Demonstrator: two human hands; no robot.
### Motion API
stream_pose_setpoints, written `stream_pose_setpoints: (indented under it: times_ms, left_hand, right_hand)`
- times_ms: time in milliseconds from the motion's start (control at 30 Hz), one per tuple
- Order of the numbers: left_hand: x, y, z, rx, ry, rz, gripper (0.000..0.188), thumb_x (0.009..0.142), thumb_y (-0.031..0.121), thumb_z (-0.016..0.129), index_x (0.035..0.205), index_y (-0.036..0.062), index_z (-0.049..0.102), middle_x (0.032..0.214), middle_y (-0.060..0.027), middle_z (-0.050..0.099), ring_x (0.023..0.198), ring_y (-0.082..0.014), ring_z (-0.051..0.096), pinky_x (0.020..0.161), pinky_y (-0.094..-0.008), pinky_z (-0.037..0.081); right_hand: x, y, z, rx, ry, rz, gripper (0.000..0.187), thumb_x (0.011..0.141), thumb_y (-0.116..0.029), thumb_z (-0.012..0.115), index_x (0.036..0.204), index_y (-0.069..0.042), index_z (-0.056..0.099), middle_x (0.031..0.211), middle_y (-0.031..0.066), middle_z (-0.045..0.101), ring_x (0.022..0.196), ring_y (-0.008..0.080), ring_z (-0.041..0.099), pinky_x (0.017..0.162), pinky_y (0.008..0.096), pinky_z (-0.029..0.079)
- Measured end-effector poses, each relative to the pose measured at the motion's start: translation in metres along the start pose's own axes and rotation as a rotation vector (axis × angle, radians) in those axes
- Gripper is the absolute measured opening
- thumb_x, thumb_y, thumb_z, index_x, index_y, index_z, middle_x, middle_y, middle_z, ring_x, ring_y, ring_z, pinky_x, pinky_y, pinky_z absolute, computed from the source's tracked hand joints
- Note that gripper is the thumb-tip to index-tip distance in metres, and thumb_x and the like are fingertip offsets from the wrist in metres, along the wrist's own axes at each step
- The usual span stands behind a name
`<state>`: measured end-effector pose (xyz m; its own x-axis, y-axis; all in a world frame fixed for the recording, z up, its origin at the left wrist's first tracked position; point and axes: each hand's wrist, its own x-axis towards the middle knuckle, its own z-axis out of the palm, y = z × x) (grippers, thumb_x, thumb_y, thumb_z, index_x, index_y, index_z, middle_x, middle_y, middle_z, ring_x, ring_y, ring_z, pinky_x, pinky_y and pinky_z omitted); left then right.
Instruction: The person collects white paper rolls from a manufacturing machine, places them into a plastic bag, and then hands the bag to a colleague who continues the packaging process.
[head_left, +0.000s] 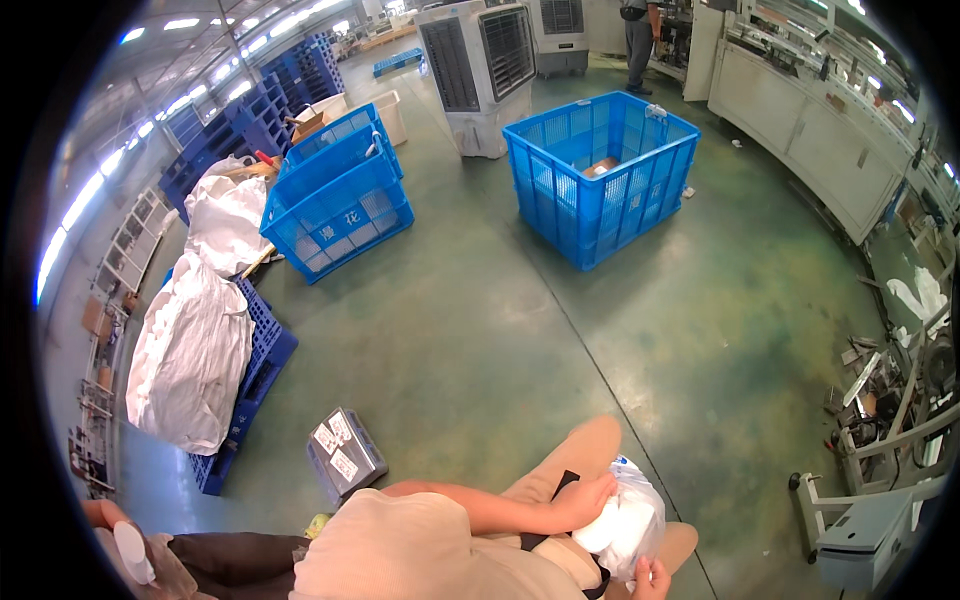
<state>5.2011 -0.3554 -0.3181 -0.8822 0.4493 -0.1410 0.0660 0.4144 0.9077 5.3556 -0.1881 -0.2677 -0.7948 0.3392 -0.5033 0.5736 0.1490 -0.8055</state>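
Observation:
A white, partly see-through plastic bag (pixel 640 505) rests at my lap, with white contents showing through that I cannot make out. My left hand (pixel 585 500) has its fingers curled on the bag's upper left side. Down at the bag's lower right edge, my right hand (pixel 652 578) pinches the plastic between thumb and fingers. Black straps (pixel 566 482) lie by my left hand, across the beige cloth over my legs.
A dark case with white labels (pixel 345 455) sits on the floor to the left. Beyond are blue crates (pixel 600 180), (pixel 340 220), white sacks (pixel 195 350) on a blue pallet (pixel 265 350) and air coolers (pixel 480 80). Machinery (pixel 880 400) lines the right. A person (pixel 640 45) stands far off; another's hand (pixel 105 515) shows lower left.

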Motion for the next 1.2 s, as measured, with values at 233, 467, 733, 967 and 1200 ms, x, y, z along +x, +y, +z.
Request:
stream_pose_setpoints:
  times_ms: [233,467,733,967,1200]
  left_hand:
    - [0.032,0.019,0.040,0.100,-0.249,0.176,0.016,0.090,0.022,0.041,0.093,0.0069,0.043,0.063,-0.0189,0.054,0.057,-0.0392,0.053,0.050,-0.0470,0.039]
    - [0.063,0.044,0.060,0.224,-0.399,0.180,0.014,0.088,0.022,0.044,0.091,0.0084,0.041,0.065,-0.0156,0.055,0.062,-0.0351,0.056,0.053,-0.0437,0.043]
    - [0.097,0.114,0.028,0.245,-0.128,-0.168,0.019,0.088,0.025,0.044,0.092,0.0072,0.046,0.076,-0.0177,0.059,0.073,-0.0364,0.058,0.061,-0.0442,0.043]
    - [0.118,0.254,-0.124,-0.080,0.163,-0.252,0.018,0.090,0.022,0.045,0.093,0.0062,0.052,0.078,-0.0121,0.058,0.071,-0.0269,0.055,0.065,-0.0359,0.044]
    - [0.091,0.306,-0.230,-0.074,0.440,-0.043,0.014,0.089,0.017,0.050,0.089,0.0038,0.055,0.070,-0.0063,0.055,0.064,-0.0111,0.048,0.059,-0.0251,0.042]
  right_hand:
    - [0.041,0.018,-0.027,0.131,-0.092,0.276,0.031,0.089,-0.025,0.050,0.100,0.003,0.057,0.090,0.0114,0.058,0.080,0.0186,0.053,0.071,0.0307,0.044]
    - [0.067,0.004,-0.066,0.157,-0.223,0.272,0.031,0.090,-0.024,0.047,0.097,0.004,0.058,0.088,0.0110,0.058,0.082,0.0208,0.054,0.072,0.0335,0.044]
    - [0.097,-0.084,-0.125,0.079,-0.174,0.198,0.029,0.089,-0.023,0.048,0.094,0.003,0.058,0.083,0.0089,0.057,0.078,0.0208,0.055,0.069,0.0331,0.044]
    - [0.123,-0.263,-0.171,0.135,-0.244,0.009,0.026,0.086,-0.023,0.051,0.098,-0.002,0.059,0.085,0.0096,0.060,0.076,0.0192,0.056,0.069,0.0332,0.046]
    - [0.127,-0.438,-0.132,0.236,-0.310,-0.355,0.022,0.081,-0.016,0.056,0.063,-0.008,0.046,0.055,-0.0004,0.045,0.045,0.0086,0.041,0.040,0.0229,0.033]
